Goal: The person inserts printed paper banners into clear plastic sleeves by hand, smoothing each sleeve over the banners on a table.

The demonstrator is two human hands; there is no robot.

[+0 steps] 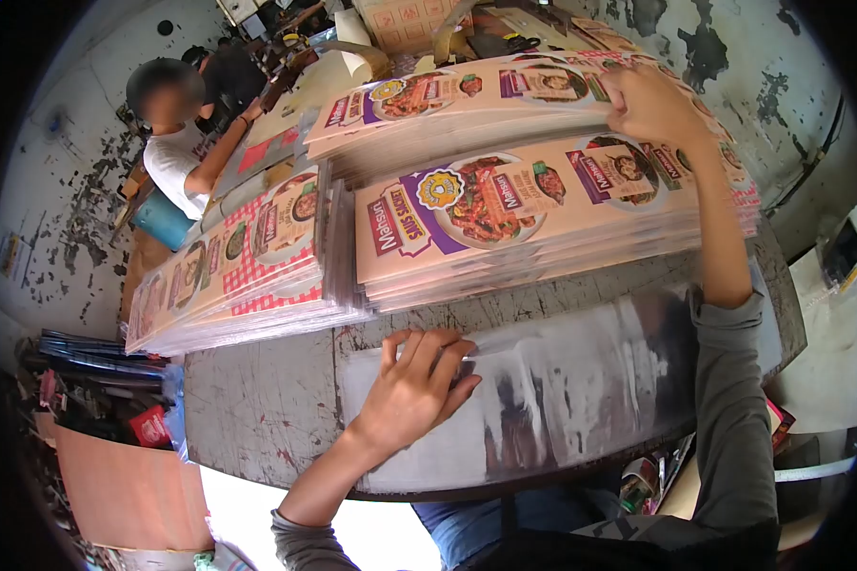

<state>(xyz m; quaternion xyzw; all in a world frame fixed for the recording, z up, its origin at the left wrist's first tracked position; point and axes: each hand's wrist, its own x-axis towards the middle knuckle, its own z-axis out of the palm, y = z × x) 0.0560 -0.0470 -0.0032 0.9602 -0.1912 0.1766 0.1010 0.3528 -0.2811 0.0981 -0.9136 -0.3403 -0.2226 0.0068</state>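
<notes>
My left hand rests at the upper edge of a clear plastic sleeve that lies flat on the worn grey table, its fingers curled against the film. My right hand reaches to the far right, its fingers closed at the edge of the back stack of printed sheets; what they grip, if anything, is hidden. Between my hands and that stack lies a nearer stack of the same peach-coloured sheets with food pictures. A wrapped stack with a red checked pattern sits to the left.
Another person in a white top is at the table's far left side. A blue bucket stands beside that person. Cardboard is at the back. Dark rolls and a brown panel are at lower left.
</notes>
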